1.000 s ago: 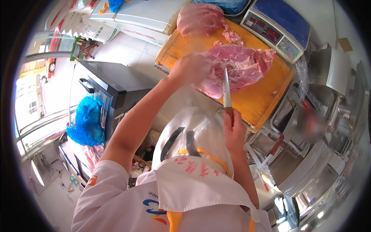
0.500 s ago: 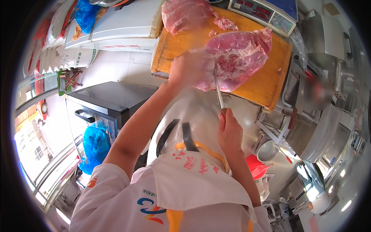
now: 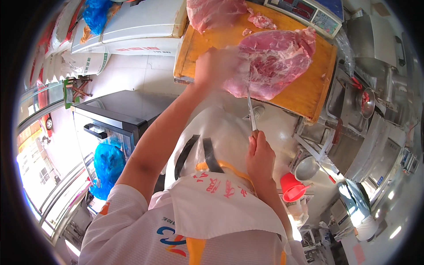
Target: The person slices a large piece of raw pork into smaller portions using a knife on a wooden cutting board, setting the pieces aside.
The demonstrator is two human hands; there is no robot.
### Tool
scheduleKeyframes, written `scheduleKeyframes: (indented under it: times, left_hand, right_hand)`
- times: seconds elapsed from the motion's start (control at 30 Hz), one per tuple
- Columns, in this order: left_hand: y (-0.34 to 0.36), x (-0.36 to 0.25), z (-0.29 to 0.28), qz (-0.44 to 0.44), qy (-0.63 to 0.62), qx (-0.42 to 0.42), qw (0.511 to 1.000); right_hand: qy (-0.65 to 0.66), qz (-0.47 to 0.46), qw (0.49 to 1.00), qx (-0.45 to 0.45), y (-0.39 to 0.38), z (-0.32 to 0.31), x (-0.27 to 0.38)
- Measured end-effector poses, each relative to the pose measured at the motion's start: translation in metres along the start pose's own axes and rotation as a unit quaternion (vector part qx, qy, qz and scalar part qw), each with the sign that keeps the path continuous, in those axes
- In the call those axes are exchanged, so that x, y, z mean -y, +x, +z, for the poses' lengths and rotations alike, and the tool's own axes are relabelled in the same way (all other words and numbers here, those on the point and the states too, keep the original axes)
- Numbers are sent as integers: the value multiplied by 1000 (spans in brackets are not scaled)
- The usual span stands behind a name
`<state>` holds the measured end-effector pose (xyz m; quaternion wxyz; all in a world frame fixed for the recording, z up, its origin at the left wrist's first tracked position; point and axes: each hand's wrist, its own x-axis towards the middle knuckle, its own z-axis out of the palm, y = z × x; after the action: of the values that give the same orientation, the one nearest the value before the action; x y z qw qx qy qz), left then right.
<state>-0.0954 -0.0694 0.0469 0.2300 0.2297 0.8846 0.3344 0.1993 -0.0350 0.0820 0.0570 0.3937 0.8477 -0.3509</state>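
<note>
A large slab of raw pink meat (image 3: 278,62) lies on the yellow-brown cutting board (image 3: 304,101). My left hand (image 3: 214,66) is at the slab's left edge, its fingers blurred, so I cannot tell whether they grip the meat. The handle of a knife (image 3: 251,112) sits in my closed right hand (image 3: 260,152). Its narrow blade points away from me, and its tip meets the near edge of the slab. Farther back on the board are another big piece of meat (image 3: 216,13) and some small scraps (image 3: 261,20).
A weighing scale (image 3: 309,13) stands behind the board. To the left are a white chest-like unit (image 3: 141,26) and a dark-topped cabinet (image 3: 128,106). At right are a metal bowl with red contents (image 3: 367,102), a pan (image 3: 306,168) and a red plastic scoop (image 3: 291,187).
The knife and my right hand have come slightly nearer to me, and less of the blade overlaps the meat. My left hand stays at the slab's left side. The whole view has shifted a little.
</note>
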Motion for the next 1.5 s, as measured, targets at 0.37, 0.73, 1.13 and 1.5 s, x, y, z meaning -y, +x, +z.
scheduleKeyframes:
  times: [0.37,0.73,1.13,1.5]
  left_hand:
    - [-9,7,10,-29,-41,-34,998]
    - [-7,-3,3,-21,-131,27,991]
    - [13,7,3,-50,20,20,998]
    - [16,26,20,-24,-51,-48,997]
  right_hand:
    - [-39,-11,999,-32,28,7,8]
    - [3,-106,990,-94,66,-5,39]
    - [-72,-42,995,-54,20,-14,23]
    - [-135,-25,990,-31,45,-3,20]
